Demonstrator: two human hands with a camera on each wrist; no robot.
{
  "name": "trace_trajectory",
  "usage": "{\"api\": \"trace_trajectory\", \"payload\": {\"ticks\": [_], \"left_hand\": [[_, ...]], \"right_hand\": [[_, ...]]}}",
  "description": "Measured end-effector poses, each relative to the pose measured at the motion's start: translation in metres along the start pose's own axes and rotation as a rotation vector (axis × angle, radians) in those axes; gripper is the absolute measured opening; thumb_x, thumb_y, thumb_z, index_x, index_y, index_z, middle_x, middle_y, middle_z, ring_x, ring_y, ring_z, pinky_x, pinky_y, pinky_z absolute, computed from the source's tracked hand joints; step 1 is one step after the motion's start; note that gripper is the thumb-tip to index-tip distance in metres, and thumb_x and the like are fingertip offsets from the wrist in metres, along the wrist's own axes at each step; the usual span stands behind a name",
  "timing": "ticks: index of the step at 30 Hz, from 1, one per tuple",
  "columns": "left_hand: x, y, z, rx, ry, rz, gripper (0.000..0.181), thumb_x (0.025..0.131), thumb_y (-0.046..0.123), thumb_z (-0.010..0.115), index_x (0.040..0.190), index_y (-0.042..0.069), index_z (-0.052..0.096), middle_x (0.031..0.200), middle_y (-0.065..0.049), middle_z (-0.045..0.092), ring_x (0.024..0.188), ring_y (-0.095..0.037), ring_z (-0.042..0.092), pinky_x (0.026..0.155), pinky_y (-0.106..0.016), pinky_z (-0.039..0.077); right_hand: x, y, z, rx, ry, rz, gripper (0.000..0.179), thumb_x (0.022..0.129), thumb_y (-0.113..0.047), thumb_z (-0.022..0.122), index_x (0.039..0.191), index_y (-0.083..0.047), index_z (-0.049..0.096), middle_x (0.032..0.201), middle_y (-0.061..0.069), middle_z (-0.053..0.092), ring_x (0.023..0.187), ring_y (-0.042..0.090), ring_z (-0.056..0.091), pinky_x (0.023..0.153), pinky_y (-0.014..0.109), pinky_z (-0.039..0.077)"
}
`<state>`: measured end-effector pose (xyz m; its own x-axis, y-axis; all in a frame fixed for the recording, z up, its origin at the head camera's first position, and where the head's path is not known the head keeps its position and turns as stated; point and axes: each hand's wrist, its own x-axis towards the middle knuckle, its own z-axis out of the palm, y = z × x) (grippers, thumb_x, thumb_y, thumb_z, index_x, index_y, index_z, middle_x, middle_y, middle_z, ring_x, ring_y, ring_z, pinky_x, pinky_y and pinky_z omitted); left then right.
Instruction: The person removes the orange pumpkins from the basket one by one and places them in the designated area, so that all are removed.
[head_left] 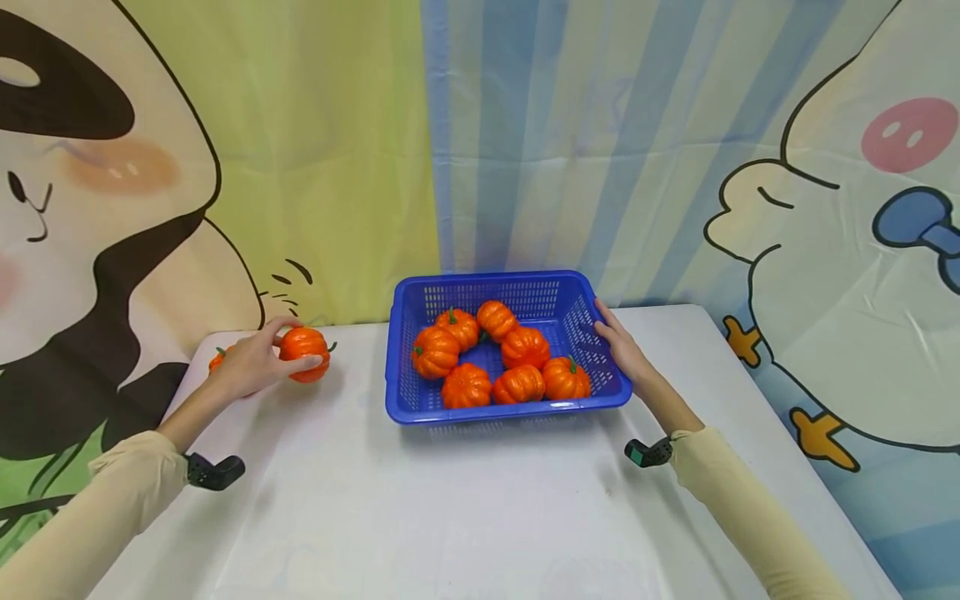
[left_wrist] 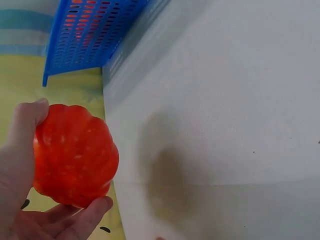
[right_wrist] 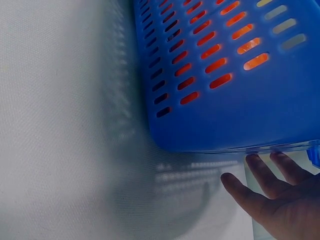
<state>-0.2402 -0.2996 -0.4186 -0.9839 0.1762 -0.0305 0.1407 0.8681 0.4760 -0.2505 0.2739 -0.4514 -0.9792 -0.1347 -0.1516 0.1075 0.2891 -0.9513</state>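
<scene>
My left hand (head_left: 255,362) holds an orange toy pumpkin (head_left: 305,354) with a green stem, thumb and fingers around its sides. In the left wrist view the pumpkin (left_wrist: 77,155) is clear of the table, its shadow falling to one side. Another pumpkin (head_left: 216,362) is partly hidden behind that hand. A blue plastic basket (head_left: 510,417) with slotted walls contains several similar pumpkins. At the basket's right side is my right hand (head_left: 622,346); in the right wrist view its fingers (right_wrist: 260,175) extend to the outer wall, and the thumb is out of sight there.
A white table (head_left: 465,517) carries the basket near its back edge. Behind stands a cartoon-printed curtain (head_left: 360,167), reaching down both sides. Dark devices (head_left: 215,472) are strapped at both wrists, near the beige sleeves.
</scene>
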Motion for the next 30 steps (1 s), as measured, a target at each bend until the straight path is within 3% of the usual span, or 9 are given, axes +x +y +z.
{"api": "trace_trajectory", "payload": {"ticks": [7, 11, 15, 18, 21, 24, 27, 30], "left_hand": [[0.001, -0.001, 0.002, -0.041, -0.009, -0.028, 0.078, 0.080, 0.054, 0.072, 0.123, 0.005, 0.029, 0.106, -0.029, 0.057, 0.081, -0.034, 0.060, 0.061, -0.028, 0.045], [-0.001, -0.002, 0.005, -0.039, -0.018, -0.021, 0.082, 0.082, 0.056, 0.069, 0.135, 0.006, 0.032, 0.118, -0.031, 0.056, 0.094, -0.041, 0.060, 0.071, -0.044, 0.054], [-0.003, -0.002, 0.007, -0.016, -0.015, 0.014, 0.080, 0.085, 0.055, 0.067, 0.143, 0.008, 0.038, 0.131, -0.032, 0.052, 0.108, -0.047, 0.056, 0.084, -0.058, 0.053], [-0.005, -0.003, 0.007, -0.017, 0.003, 0.004, 0.076, 0.084, 0.052, 0.069, 0.132, 0.001, 0.039, 0.120, -0.032, 0.056, 0.097, -0.042, 0.058, 0.074, -0.047, 0.055], [-0.005, -0.003, 0.008, -0.030, 0.015, -0.031, 0.071, 0.082, 0.052, 0.071, 0.117, 0.000, 0.036, 0.100, -0.027, 0.057, 0.079, -0.032, 0.056, 0.060, -0.032, 0.047], [-0.005, -0.004, 0.010, -0.036, 0.019, -0.046, 0.070, 0.081, 0.052, 0.071, 0.110, 0.000, 0.035, 0.091, -0.022, 0.054, 0.071, -0.027, 0.053, 0.056, -0.028, 0.040], [-0.004, -0.005, 0.012, -0.046, 0.026, -0.026, 0.074, 0.080, 0.051, 0.074, 0.115, -0.003, 0.037, 0.099, -0.026, 0.056, 0.079, -0.032, 0.057, 0.063, -0.034, 0.048], [-0.003, -0.005, 0.014, -0.049, 0.033, 0.003, 0.085, 0.079, 0.049, 0.076, 0.131, -0.005, 0.037, 0.117, -0.032, 0.053, 0.098, -0.041, 0.056, 0.079, -0.050, 0.053]], "right_hand": [[-0.002, -0.007, 0.002, 0.021, -0.001, 0.011, 0.056, 0.106, -0.028, 0.028, 0.157, -0.029, 0.004, 0.165, 0.006, -0.004, 0.152, 0.037, 0.005, 0.123, 0.056, 0.004], [-0.010, -0.020, 0.005, 0.036, -0.011, 0.021, 0.057, 0.106, -0.023, 0.028, 0.157, -0.022, 0.003, 0.165, 0.010, -0.005, 0.151, 0.038, 0.002, 0.122, 0.057, 0.002], [-0.015, -0.027, 0.007, 0.016, -0.012, 0.021, 0.058, 0.105, -0.022, 0.028, 0.157, -0.019, 0.002, 0.165, 0.011, -0.005, 0.151, 0.039, 0.001, 0.122, 0.057, 0.000], [-0.016, -0.028, 0.007, 0.020, -0.011, 0.018, 0.057, 0.105, -0.022, 0.028, 0.157, -0.019, 0.003, 0.165, 0.011, -0.004, 0.151, 0.039, 0.002, 0.123, 0.056, 0.001], [-0.016, -0.027, 0.006, 0.029, -0.012, 0.014, 0.057, 0.106, -0.022, 0.028, 0.157, -0.019, 0.003, 0.165, 0.011, -0.004, 0.151, 0.039, 0.003, 0.123, 0.056, 0.002], [-0.015, -0.026, 0.006, 0.033, -0.011, 0.014, 0.057, 0.106, -0.021, 0.028, 0.157, -0.019, 0.003, 0.165, 0.011, -0.004, 0.151, 0.039, 0.002, 0.123, 0.056, 0.002], [-0.014, -0.026, 0.006, 0.038, -0.010, 0.014, 0.057, 0.105, -0.021, 0.028, 0.157, -0.018, 0.003, 0.165, 0.011, -0.004, 0.151, 0.038, 0.001, 0.123, 0.055, 0.001], [-0.014, -0.025, 0.006, 0.050, -0.011, 0.011, 0.057, 0.105, -0.020, 0.028, 0.157, -0.018, 0.003, 0.165, 0.011, -0.005, 0.151, 0.038, 0.001, 0.123, 0.055, 0.000]]}}
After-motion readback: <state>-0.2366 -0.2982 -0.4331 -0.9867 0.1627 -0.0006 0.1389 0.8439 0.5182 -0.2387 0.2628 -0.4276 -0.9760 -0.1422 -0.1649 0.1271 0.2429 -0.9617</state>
